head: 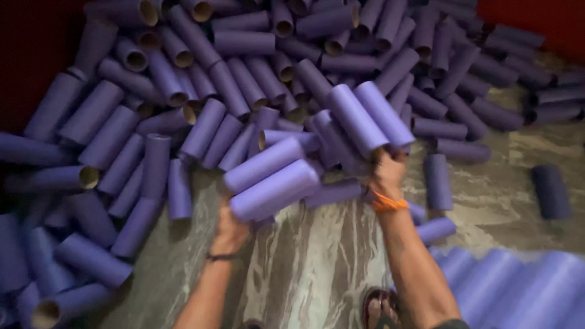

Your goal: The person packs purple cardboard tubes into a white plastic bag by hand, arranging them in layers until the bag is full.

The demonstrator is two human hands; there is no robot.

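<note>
My left hand (230,231) grips two purple cardboard tubes (271,180) by their near ends, lifted side by side and pointing up to the right. My right hand (386,173), with an orange thread at the wrist, holds another pair of purple tubes (368,116) by their lower ends, angled up to the left. Both pairs hang just above a big heap of the same purple tubes (201,79) that covers the floor ahead and to the left.
Bare marbled grey floor (317,256) lies between my arms. Single tubes lie loose at the right, one dark tube (551,190) apart from the heap. A row of stacked purple tubes (518,286) fills the bottom right corner. My sandalled foot (379,307) shows at the bottom.
</note>
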